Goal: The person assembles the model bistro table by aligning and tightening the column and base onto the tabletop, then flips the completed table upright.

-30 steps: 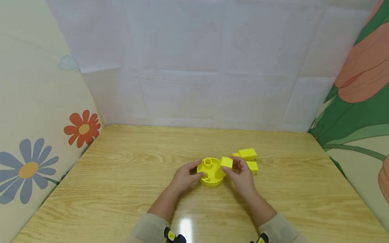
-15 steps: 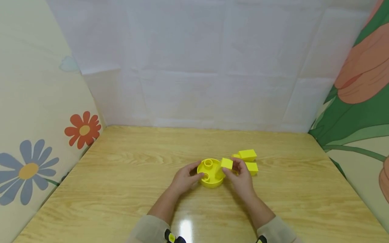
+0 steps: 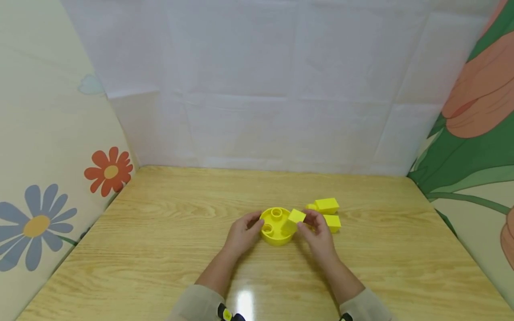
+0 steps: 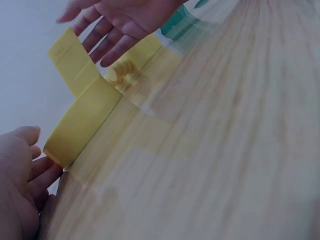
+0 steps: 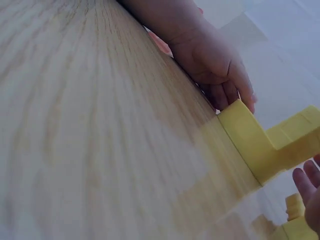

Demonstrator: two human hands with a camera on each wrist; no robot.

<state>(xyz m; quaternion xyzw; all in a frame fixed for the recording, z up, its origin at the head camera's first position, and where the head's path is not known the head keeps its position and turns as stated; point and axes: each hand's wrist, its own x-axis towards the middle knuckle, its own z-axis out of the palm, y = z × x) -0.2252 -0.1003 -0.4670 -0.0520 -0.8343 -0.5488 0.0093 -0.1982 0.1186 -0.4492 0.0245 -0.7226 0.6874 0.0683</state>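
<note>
A shallow round yellow base (image 3: 275, 242) with raised ring sockets lies on the table in the head view. My left hand (image 3: 242, 234) holds its left rim, thumb and fingers at the side. A square yellow block (image 3: 296, 216) rises from the base's right side, leaning a little. At the block's right edge is my right hand (image 3: 321, 236), thumb and fingers spread around that side. In the left wrist view the right hand's fingers (image 4: 104, 45) look loose beside the block; the block's lower end is hidden within the base.
Two more yellow blocks lie just right of the right hand, a far one (image 3: 327, 205) with a knobbed end and a near one (image 3: 333, 223). Behind the wooden table (image 3: 192, 200) hangs a white sheet (image 3: 241, 89); flower-patterned panels flank both sides.
The base has turned slightly and shifted a little left. The block's top has turned and moved left. My left thumb has drawn back from over the base to its rim.
</note>
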